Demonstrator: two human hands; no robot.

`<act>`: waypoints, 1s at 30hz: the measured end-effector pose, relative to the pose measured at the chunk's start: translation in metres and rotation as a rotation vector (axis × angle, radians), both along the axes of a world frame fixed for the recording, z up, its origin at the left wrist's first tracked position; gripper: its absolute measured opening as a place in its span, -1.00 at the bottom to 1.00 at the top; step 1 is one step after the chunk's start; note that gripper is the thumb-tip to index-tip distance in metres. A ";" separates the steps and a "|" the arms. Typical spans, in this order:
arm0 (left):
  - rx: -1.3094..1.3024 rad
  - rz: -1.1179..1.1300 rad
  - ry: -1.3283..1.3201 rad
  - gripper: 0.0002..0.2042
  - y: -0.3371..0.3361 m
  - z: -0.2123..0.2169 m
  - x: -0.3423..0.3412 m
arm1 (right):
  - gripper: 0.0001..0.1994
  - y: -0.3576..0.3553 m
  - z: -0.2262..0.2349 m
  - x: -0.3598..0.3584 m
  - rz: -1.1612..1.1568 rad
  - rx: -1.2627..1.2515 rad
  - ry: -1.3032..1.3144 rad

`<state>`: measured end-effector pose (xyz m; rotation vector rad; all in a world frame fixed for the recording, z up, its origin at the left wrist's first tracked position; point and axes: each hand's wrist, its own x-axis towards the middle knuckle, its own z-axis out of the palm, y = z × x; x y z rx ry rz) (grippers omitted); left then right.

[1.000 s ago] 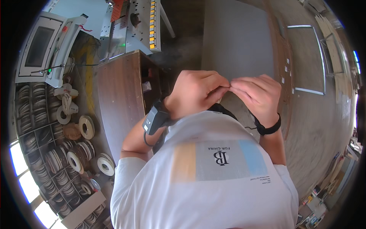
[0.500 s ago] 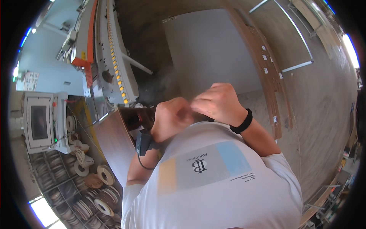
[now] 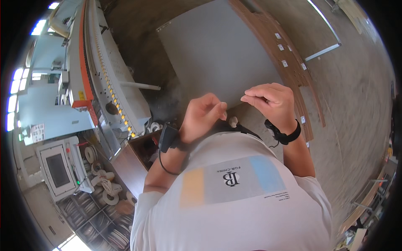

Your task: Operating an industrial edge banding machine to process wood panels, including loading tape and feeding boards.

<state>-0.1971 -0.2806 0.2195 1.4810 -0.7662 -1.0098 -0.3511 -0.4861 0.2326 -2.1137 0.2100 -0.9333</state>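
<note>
My left hand (image 3: 202, 118) is held in front of my shirt, its fingers curled in and the thumb pressed against them. Level with it, a short gap to the right, my right hand (image 3: 273, 103) has its fingers pressed together with the thumb in a pinch. Whether either pinch holds something thin or small, I cannot make out. A black device (image 3: 168, 139) with a cable is strapped to my left wrist, and a black band (image 3: 289, 134) circles the right one. Beyond the hands lies a large grey panel (image 3: 217, 50).
Brown boards (image 3: 281, 58) with small white labels lie along the panel's right side. A long machine (image 3: 109, 79) with an orange edge and yellow rollers stands at the left. Nearby are a control screen (image 3: 59, 169), a rack of rolls (image 3: 94, 221) and a wooden cabinet (image 3: 130, 167).
My hands were close together, almost touching and partly blurred; now they are apart, the right one farther right. The surroundings have shifted a little in the view.
</note>
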 end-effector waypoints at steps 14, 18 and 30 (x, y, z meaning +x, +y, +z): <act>0.095 -0.419 -0.025 -0.85 -0.177 -0.089 -0.007 | -0.84 -0.104 -0.012 -0.082 -0.492 0.069 0.434; 0.150 -0.583 -0.222 -0.75 -0.217 -0.150 -0.042 | -0.79 -0.182 -0.036 -0.145 -0.698 0.119 0.545; 0.495 -0.790 -0.601 -0.62 -0.359 -0.351 -0.099 | -0.67 -0.551 -0.156 -0.310 -0.771 0.233 0.728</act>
